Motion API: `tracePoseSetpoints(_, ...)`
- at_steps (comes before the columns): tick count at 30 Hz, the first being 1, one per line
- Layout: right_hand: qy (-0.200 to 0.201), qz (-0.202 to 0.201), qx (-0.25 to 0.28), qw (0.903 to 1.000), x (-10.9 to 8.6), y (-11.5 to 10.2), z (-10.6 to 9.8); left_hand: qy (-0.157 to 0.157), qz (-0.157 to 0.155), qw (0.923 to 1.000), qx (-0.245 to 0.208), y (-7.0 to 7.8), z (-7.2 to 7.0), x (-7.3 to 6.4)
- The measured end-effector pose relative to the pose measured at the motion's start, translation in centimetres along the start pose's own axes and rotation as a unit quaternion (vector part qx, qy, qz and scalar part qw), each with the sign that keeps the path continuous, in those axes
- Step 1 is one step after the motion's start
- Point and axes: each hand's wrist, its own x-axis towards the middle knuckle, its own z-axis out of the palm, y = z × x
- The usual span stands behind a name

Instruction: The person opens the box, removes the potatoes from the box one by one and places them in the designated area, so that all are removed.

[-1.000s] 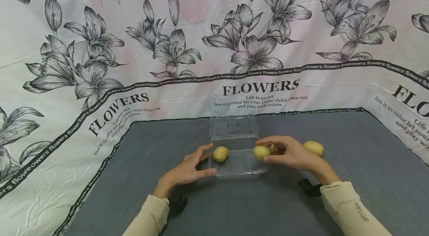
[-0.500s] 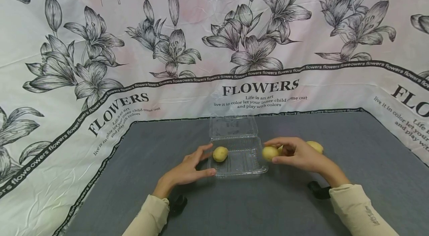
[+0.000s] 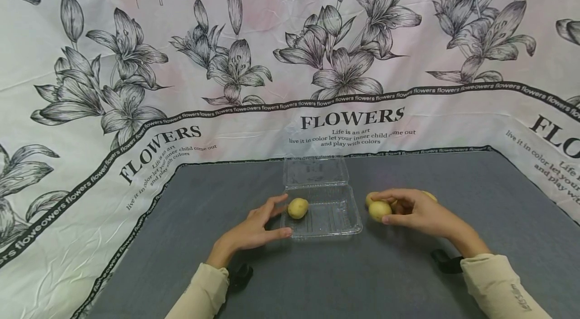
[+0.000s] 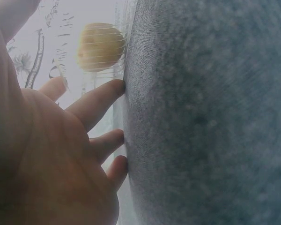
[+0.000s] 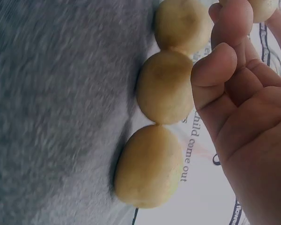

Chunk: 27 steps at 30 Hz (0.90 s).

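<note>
Right hand [image 3: 422,212] has moved rightward from box [image 3: 333,212], grip pinching a lemon [image 3: 379,212]; left hand [image 3: 255,228] beside box, grip spread.

We see a clear plastic container [image 3: 337,216] at the lower centre of the head view, its lid [image 3: 315,172] tipped back open. One yellow lemon [image 3: 297,208] lies in its left end – just beside the left hand [image 3: 256,224]. Further right, the right hand [image 3: 419,212] holds a second lemon [image 3: 378,212]. We count three more lemons [image 5: 164,86] – rounded, smooth – lined up down the right-wrist view's middle.
</note>
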Motion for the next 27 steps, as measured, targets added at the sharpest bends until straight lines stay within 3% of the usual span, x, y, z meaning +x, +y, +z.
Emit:
tracePoseSetpoints(14, 0.003, -0.009, -0.034, 0.9994, -0.6, 0.8, -0.3, 0.0, -0.014, 0.9999, 0.009, -0.2, 0.1, 0.1)
tracePoseSetpoints(21, -0.019, -0.035, -0.027, 0.9988, -0.6, 1.2, -0.4, -0.001, -0.016, 0.9998, 0.01, -0.1, 0.1, 0.1)
tracePoseSetpoints(27, -0.037, -0.018, -0.021, 0.9989, -0.8, 1.5, -0.6, 0.0, -0.019, 0.9998, 0.012, -0.1, 0.1, 0.1)
